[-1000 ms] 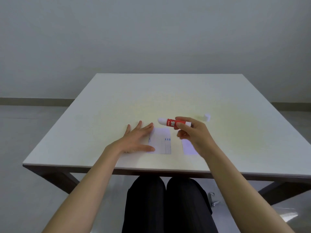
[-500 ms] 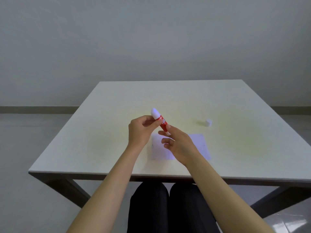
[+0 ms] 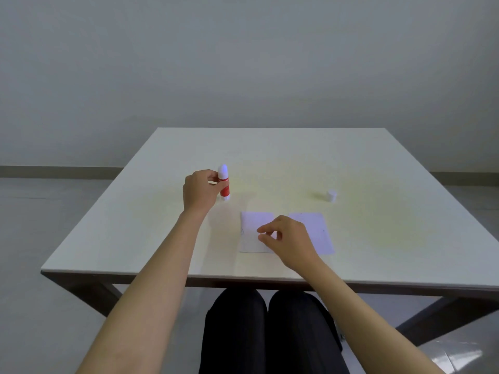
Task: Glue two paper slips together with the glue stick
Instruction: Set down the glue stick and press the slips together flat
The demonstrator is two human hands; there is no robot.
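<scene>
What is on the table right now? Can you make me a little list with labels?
table: white top, person seated at its near edge
glue stick: red, upright on the table, uncapped
left hand: gripping the glue stick
cap: small, white, alone at the right
paper slips: left slip and right slip flat, side by side
right hand: over both slips, fingers curled

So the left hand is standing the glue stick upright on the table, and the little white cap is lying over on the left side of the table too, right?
Not quite. In the head view the left hand does stand the glue stick upright, but the white cap sits on the right side of the table.
</scene>
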